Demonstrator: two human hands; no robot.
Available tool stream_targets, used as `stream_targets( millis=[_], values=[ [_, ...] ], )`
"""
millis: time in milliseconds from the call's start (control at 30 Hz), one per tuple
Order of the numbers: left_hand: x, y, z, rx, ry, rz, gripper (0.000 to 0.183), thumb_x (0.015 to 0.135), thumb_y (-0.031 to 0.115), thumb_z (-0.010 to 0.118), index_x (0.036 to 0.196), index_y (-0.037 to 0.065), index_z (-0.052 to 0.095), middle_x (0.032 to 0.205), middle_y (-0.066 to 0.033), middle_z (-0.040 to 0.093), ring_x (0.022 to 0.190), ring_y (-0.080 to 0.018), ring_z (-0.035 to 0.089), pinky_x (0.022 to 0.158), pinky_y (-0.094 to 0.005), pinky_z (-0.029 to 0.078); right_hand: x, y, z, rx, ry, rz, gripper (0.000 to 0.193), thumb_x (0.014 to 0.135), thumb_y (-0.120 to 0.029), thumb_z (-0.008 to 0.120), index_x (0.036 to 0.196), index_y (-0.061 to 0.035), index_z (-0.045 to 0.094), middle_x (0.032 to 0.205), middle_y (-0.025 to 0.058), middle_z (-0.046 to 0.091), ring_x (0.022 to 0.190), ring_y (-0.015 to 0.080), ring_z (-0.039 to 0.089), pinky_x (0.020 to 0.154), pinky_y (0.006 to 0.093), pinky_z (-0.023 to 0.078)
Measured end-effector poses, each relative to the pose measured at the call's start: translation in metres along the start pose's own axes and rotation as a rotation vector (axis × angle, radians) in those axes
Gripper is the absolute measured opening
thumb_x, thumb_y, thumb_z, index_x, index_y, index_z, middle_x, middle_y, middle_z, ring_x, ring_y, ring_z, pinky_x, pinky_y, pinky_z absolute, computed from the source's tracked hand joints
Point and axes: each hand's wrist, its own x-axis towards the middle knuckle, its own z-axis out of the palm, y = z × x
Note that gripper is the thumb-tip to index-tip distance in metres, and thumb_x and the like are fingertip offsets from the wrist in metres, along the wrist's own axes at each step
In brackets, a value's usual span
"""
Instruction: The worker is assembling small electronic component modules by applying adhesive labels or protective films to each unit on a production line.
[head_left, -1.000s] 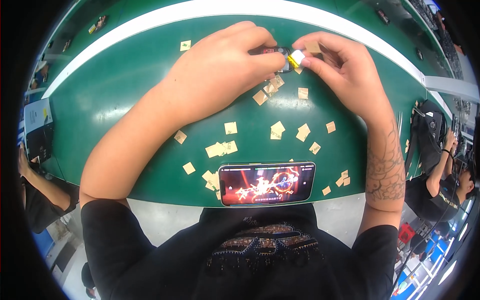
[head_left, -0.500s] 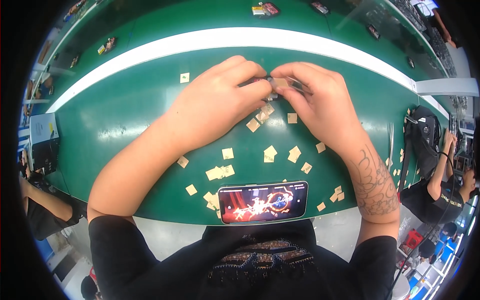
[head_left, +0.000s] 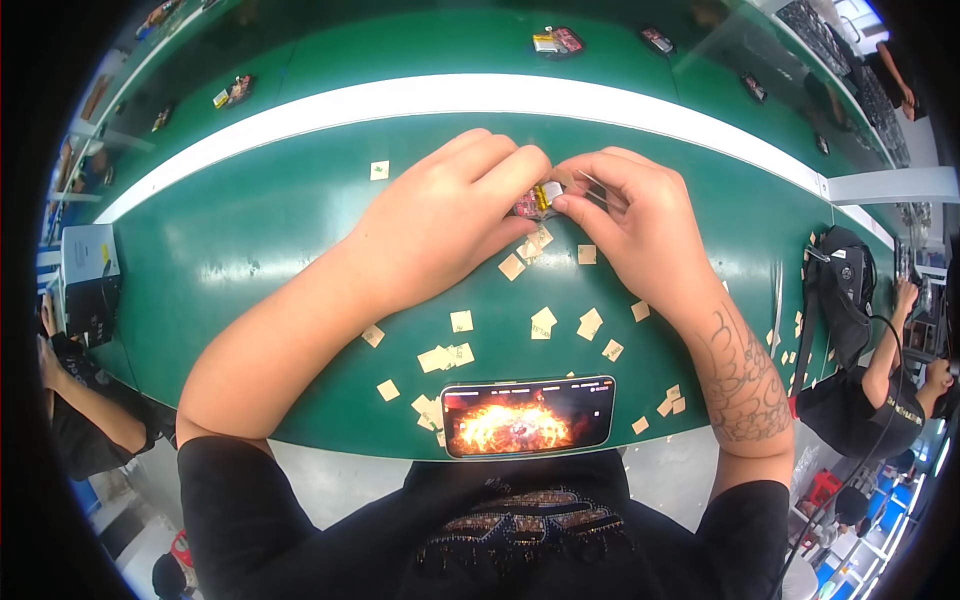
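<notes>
Just below the white strip, my left hand (head_left: 450, 215) is closed on the edge of a small electronic module with a red circuit board (head_left: 526, 204). A silver battery (head_left: 552, 193) with yellow tape sits on the board's right side. My right hand (head_left: 645, 215) touches the battery with thumb and forefinger. Thin metal tweezers (head_left: 597, 184) lie in that hand's grip, mostly hidden by the fingers. A bit of brownish paper seems to show at the right fingertips, too small to make out. Several cream paper squares (head_left: 512, 266) lie close below the module.
A phone (head_left: 527, 418) playing video stands at the near table edge among more paper squares. Beyond the white strip (head_left: 480, 92) lie several similar modules (head_left: 558, 41). A black bag (head_left: 845, 285) is at the right; other people sit at both sides.
The left fingers have shifted, so the board and battery now show more. The brown paper piece at my right fingertips is now mostly out of sight. The whole view has dropped slightly.
</notes>
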Motion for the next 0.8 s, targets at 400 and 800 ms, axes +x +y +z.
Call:
stream_targets(
  millis=[400, 800],
  values=[
    [0.001, -0.005, 0.001, -0.189, -0.050, -0.022, 0.032, 0.084, -0.002, 0.084, 0.113, 0.006, 0.072, 0.101, -0.0097, 0.057, 0.097, -0.0273, 0.063, 0.087, -0.0375, 0.055, 0.002, 0.003, 0.000, -0.050, 0.025, -0.105, 0.019, 0.091, 0.001, 0.077, 0.109, -0.0008, 0.075, 0.093, 0.0155, 0.074, 0.086, 0.0317, 0.076, 0.077, 0.0386, 0.061],
    [0.007, -0.003, 0.007, -0.202, -0.041, -0.068, 0.022, 0.086, -0.001, 0.083, 0.102, 0.004, 0.069, 0.099, -0.0076, 0.057, 0.092, -0.0242, 0.062, 0.084, -0.0337, 0.053, 0.004, 0.010, -0.002, -0.029, -0.019, -0.085, 0.019, 0.092, -0.004, 0.075, 0.110, 0.0002, 0.076, 0.100, 0.0185, 0.076, 0.092, 0.0338, 0.077, 0.083, 0.0406, 0.062]
  ],
)
